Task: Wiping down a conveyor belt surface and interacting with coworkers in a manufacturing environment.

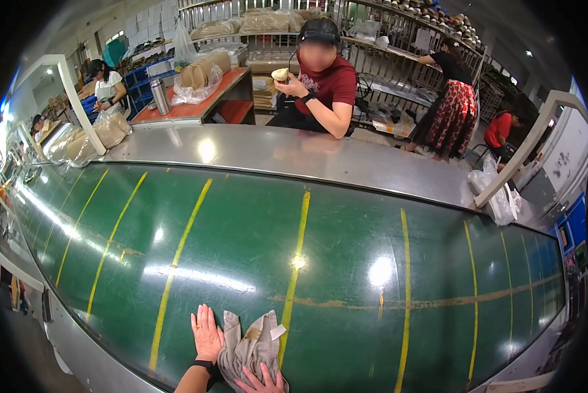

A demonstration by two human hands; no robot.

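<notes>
Below, both hands flat and open, left hand (207,335) beside grey cloth (249,350), right hand (262,381) on it, green belt (346,262).

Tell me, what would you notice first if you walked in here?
The big green belt with yellow stripes fills the middle. At its near edge the left hand lies flat beside a crumpled grey cloth, and the right hand presses on that cloth. Across the shiny metal counter a person in a red shirt holds something small and pale.
</notes>
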